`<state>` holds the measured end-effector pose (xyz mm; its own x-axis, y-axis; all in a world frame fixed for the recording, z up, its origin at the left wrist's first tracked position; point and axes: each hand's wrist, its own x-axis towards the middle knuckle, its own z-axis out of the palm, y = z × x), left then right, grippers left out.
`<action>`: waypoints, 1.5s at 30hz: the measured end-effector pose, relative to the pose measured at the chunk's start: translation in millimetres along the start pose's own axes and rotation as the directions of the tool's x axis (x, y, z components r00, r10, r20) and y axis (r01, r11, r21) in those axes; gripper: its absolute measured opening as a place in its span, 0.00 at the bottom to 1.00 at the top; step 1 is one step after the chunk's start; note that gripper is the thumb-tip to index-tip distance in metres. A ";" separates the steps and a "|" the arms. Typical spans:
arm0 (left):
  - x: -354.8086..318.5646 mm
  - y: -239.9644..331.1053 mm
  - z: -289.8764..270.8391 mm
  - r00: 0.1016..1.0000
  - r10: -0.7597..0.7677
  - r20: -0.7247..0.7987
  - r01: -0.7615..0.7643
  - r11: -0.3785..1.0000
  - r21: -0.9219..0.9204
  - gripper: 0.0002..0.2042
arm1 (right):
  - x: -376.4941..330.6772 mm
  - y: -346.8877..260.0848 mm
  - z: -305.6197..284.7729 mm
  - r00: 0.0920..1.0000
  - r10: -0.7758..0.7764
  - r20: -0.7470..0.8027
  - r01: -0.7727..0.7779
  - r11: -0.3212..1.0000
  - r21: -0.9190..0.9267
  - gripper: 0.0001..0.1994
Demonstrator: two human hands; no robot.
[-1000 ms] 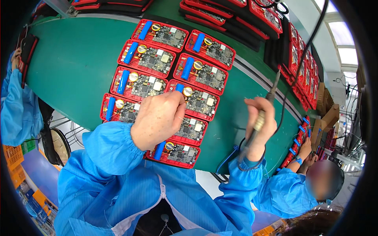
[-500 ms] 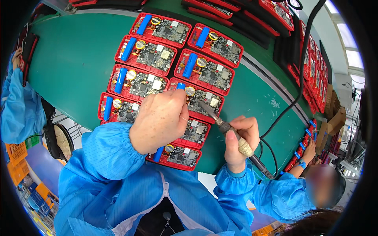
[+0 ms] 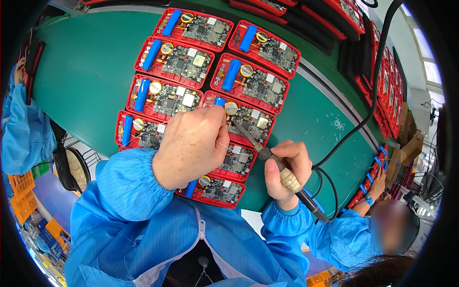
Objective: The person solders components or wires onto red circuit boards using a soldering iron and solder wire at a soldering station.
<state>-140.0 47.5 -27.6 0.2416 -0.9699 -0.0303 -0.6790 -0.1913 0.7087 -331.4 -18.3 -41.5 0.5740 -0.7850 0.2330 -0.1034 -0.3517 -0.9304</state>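
Observation:
My right hand (image 3: 289, 170) grips a soldering iron (image 3: 289, 181) by its sleeve, with the metal tip slanting up and left to a circuit board (image 3: 252, 119). That board sits in a red plastic case half with a blue cylindrical battery (image 3: 219, 102) and a yellow-rimmed coin cell (image 3: 231, 108). Pinched closed, my left hand (image 3: 191, 148) rests over the neighbouring cases, just left of the tip. A thin pale wire (image 3: 239, 152) comes out by its fingers; the fingertips themselves are partly hidden. Whether the tip touches the board I cannot tell.
Several similar red cases (image 3: 177, 62) lie in two columns on the green table (image 3: 81, 71). The iron's black cable (image 3: 351, 129) loops across the right side, near scattered clippings (image 3: 338, 124). Stacked red cases (image 3: 382, 81) stand far right. A co-worker's hand (image 3: 377, 184) is at the right edge.
The soldering iron and my right hand have shifted left and slightly up, bringing the tip closer to my left fingers. My left hand stays nearly in place, still pinched.

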 end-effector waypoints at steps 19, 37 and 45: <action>3.2 3.6 1.6 0.999 -0.022 -0.040 0.024 0.998 0.060 0.03 | -1.1 -0.9 -14.8 0.992 0.013 -0.125 -0.008 0.999 0.039 0.12; 21.3 2.7 -42.2 1.000 0.025 0.011 -0.026 0.999 0.031 0.10 | 52.3 -5.7 -34.5 0.930 -0.353 0.103 0.365 0.850 -0.379 0.19; 55.0 -4.8 -31.5 0.997 0.038 0.073 -0.040 0.999 0.030 0.08 | 84.6 4.4 21.2 0.926 -0.349 0.144 0.369 0.758 -0.538 0.12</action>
<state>-101.7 -0.2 -10.5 0.1644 -0.9849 -0.0545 -0.7089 -0.1564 0.6877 -266.1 -75.4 -31.9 0.6847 -0.5309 0.4994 -0.3035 -0.8306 -0.4669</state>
